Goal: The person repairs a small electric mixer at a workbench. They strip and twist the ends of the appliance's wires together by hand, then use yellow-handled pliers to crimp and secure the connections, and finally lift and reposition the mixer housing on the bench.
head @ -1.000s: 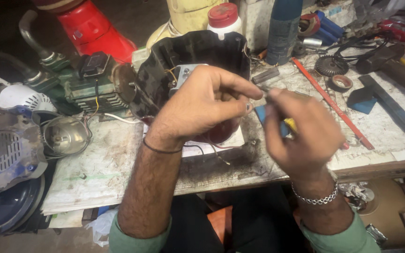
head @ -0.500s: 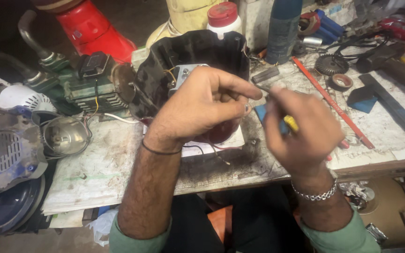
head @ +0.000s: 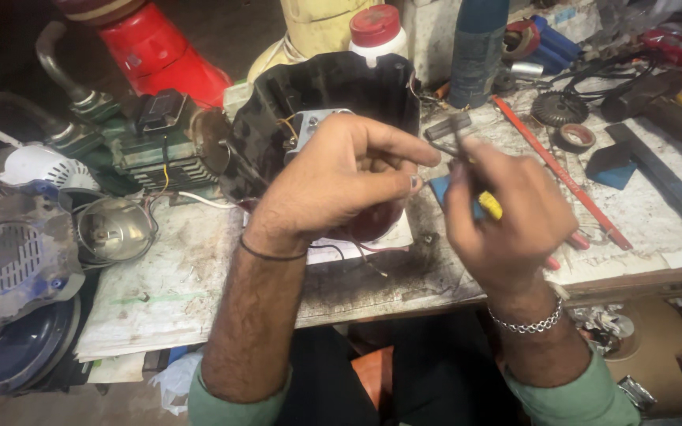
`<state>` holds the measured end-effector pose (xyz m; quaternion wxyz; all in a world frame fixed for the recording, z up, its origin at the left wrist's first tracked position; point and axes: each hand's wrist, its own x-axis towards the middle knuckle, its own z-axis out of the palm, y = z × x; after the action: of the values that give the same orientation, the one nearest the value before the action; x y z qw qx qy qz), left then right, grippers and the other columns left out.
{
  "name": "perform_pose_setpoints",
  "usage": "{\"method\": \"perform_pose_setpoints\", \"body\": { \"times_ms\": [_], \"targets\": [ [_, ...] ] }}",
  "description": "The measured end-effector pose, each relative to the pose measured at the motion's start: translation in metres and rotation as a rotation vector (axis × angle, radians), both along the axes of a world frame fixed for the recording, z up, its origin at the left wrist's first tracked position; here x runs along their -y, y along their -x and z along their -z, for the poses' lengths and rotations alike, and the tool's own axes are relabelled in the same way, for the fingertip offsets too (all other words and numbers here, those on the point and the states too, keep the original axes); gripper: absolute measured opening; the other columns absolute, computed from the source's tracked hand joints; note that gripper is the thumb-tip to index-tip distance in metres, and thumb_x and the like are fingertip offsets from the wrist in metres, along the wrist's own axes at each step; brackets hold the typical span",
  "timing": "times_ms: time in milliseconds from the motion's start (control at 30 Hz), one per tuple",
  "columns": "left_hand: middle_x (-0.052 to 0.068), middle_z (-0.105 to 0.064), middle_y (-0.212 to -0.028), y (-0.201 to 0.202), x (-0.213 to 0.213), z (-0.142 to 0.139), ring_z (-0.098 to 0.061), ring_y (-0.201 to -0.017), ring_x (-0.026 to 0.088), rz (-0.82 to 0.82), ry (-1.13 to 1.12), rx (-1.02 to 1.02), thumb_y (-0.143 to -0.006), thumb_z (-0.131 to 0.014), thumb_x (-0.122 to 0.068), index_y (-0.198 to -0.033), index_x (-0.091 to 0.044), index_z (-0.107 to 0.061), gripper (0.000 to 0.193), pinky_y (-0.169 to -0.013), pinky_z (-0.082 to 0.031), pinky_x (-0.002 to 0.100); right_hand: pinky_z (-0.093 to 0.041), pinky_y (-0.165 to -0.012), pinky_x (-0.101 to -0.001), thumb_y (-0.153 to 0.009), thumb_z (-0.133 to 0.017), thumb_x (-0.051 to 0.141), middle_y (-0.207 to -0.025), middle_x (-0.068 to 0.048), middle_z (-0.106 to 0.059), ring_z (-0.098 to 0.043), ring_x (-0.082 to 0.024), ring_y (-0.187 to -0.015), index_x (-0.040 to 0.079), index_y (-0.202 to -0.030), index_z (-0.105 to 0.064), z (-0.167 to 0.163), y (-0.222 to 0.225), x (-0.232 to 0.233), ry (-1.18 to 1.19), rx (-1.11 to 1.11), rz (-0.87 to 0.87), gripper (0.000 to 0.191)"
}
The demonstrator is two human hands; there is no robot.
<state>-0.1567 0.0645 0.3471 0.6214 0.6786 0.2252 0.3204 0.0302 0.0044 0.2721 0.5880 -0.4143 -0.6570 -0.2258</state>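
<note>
A black plastic motor housing [head: 333,95] with a grey metal part and coloured wires inside stands on the workbench in front of me. My left hand [head: 337,177] hovers over its open side, thumb and forefinger pinched on something small I cannot make out. My right hand [head: 507,213] sits just to the right, closed around a tool with a yellow handle [head: 489,205], whose metal tip points toward my left fingertips. Thin red and black wires [head: 357,252] trail from the housing onto the bench.
A dirty white worktop [head: 175,284] carries a green motor [head: 159,150], a red container [head: 159,55], a red-capped white bottle [head: 376,31], a long red rod [head: 554,170], a gear [head: 560,108] and black bars [head: 665,185]. Fan covers [head: 9,260] lie at left.
My right hand has shifted slightly left toward my left fingertips, bringing the tool tip closer. The housing has not moved.
</note>
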Motion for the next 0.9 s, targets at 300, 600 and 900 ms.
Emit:
{"method": "perform_pose_setpoints", "body": {
  "times_ms": [300,600,900],
  "targets": [
    [0.009,-0.066,-0.074,0.001,-0.001,-0.001,-0.058,-0.054,0.007,0.010,0.000,-0.017,-0.090,-0.066,0.004,-0.120,0.016,-0.067,0.032,-0.042,-0.045,0.023,-0.051,-0.067,-0.0331,-0.095,-0.077,-0.010,-0.089,-0.010,-0.065,-0.064,-0.022,-0.075,0.000,-0.122,-0.069,-0.002,-0.005,-0.001,-0.029,0.014,-0.037,0.030],
    [0.006,-0.068,-0.084,0.000,-0.001,-0.001,-0.061,-0.061,0.007,0.016,-0.003,0.018,-0.090,-0.067,0.006,-0.121,0.016,-0.068,0.033,-0.047,-0.047,0.022,-0.046,-0.063,-0.0344,-0.091,-0.080,-0.011,-0.085,-0.008,-0.063,-0.059,-0.023,-0.069,0.003,-0.120,-0.070,-0.002,-0.011,-0.004,-0.078,0.107,0.016,0.034],
    [0.006,-0.070,-0.083,0.002,0.001,-0.001,-0.061,-0.061,0.007,0.013,-0.017,0.011,-0.091,-0.066,0.005,-0.119,0.015,-0.069,0.030,-0.048,-0.047,0.023,-0.051,-0.069,-0.0338,-0.095,-0.079,-0.008,-0.094,-0.011,-0.069,-0.065,-0.023,-0.077,0.003,-0.124,-0.068,0.003,-0.011,-0.001,-0.052,0.105,-0.052,0.033]
  ]
}}
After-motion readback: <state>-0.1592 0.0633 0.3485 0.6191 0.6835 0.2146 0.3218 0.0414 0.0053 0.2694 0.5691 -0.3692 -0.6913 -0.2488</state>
